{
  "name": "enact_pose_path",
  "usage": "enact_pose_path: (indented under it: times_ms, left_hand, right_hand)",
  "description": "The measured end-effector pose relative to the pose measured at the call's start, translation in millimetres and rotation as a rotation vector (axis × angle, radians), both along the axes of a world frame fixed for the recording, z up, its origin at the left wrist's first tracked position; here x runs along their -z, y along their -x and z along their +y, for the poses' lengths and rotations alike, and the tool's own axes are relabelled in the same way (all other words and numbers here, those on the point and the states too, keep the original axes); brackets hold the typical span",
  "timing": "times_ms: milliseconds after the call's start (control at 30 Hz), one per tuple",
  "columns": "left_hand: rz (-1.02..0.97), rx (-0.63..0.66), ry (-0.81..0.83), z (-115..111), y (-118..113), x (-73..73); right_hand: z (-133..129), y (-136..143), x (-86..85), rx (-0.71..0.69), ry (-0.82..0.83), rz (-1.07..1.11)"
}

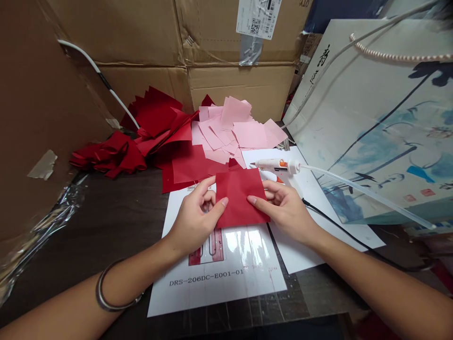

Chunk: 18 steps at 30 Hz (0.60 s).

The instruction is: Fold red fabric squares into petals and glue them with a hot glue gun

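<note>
A square of red paper is held up between both hands, over a printed sheet marked DRS-206DC-E001-01. My left hand pinches its left edge, thumb on the front and fingers curled behind. On the right edge, my right hand grips it the same way, its thumb lying across the front. Just behind the right hand lies a white glue gun with a clear glue stick sticking out of its back. The red square covers part of the picture printed on the sheet.
Pink paper pieces are heaped behind the hands, beside dark red sheets and folded red strips. Cardboard walls close off the back and left. A painted paper bag leans at right. The glue gun's black cord trails right.
</note>
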State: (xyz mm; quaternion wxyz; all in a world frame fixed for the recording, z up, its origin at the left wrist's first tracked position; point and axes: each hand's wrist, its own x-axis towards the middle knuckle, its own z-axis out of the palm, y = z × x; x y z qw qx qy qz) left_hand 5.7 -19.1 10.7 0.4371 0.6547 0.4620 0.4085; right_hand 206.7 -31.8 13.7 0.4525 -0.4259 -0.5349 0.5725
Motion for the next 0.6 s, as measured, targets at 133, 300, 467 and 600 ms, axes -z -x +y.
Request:
enact_pose_path:
  times_ms: [133,300,467,600]
  left_hand:
    - [0.033,-0.028,-0.078,0.8,1.7,3.4]
    - [-0.019,0.047,-0.153,-1.7,4.2,6.9]
    - [-0.084,0.056,-0.127,-2.4,2.7,5.1]
    - [-0.059,0.025,-0.099,-1.8,1.3,2.1]
  right_hand:
    - [0.6,-0.2,-1.3,0.007,-0.004,-0.017]
    - [-1.0,-0.5,-5.1,-0.024,-0.048,-0.049]
    - [-2.6,-2.5,-8.5,-0.034,-0.020,0.034]
    - [-1.6,-3.4,-7.8,-0.036,0.047,0.061]
